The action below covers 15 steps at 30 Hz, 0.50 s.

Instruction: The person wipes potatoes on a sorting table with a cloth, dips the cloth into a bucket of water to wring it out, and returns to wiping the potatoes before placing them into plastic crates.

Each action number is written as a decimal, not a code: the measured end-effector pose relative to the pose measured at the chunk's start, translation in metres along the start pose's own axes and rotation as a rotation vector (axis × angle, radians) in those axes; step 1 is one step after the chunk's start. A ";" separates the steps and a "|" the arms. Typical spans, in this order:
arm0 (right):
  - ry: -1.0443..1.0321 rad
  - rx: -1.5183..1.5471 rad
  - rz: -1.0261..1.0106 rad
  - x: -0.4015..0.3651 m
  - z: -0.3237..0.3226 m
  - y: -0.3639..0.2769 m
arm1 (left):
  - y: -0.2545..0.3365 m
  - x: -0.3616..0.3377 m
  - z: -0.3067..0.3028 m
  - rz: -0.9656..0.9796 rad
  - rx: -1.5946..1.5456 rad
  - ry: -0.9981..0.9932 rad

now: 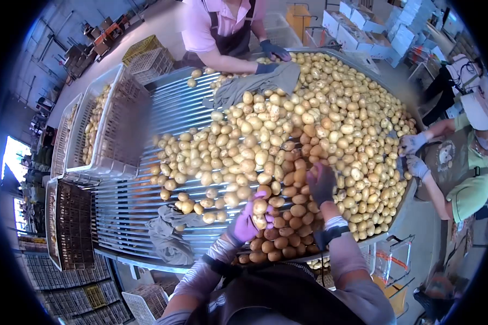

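My left hand (245, 223), in a pink-purple glove, is closed around potatoes (260, 206), one above another at its fingers. My right hand (322, 185) wears a dark glove and bends over the heap, its fingers curled around a potato (313, 172) that is mostly hidden. Small pale-yellow potatoes (358, 162) cover the right and middle of a slatted metal sorting table (124, 214). Shadow darkens those between my hands and my body. A crumpled grey cloth (171, 238) lies on the slats left of my left hand.
White crates (106, 124) of potatoes and a brown crate (70, 225) line the left edge. Across the table a person in pink (228, 32) has gloved hands by another grey cloth (260, 84). A person in green (466, 187) reaches into the heap from the right.
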State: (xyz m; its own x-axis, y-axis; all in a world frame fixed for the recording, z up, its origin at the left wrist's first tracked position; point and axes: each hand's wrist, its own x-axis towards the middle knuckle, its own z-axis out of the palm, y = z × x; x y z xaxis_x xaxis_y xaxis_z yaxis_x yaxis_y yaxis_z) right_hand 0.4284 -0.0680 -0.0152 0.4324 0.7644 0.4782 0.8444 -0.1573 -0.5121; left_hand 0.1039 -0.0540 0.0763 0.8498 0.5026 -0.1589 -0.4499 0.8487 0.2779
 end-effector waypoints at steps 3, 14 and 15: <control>-0.086 0.287 0.097 -0.017 -0.009 -0.025 | 0.000 -0.007 0.018 0.056 0.292 0.065; -0.226 2.115 1.053 -0.104 -0.122 -0.195 | -0.049 -0.028 0.069 0.351 0.532 0.106; -0.376 2.248 0.750 -0.118 -0.121 -0.193 | -0.053 -0.030 0.064 0.343 0.659 0.081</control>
State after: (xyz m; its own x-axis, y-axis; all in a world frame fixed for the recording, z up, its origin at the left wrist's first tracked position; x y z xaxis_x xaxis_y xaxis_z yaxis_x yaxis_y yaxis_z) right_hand 0.2532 -0.2035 0.1135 0.1088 0.9933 -0.0396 -0.9614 0.0951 -0.2583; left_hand 0.1196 -0.1250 0.1273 0.6568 0.7537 -0.0234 -0.4067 0.3801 0.8307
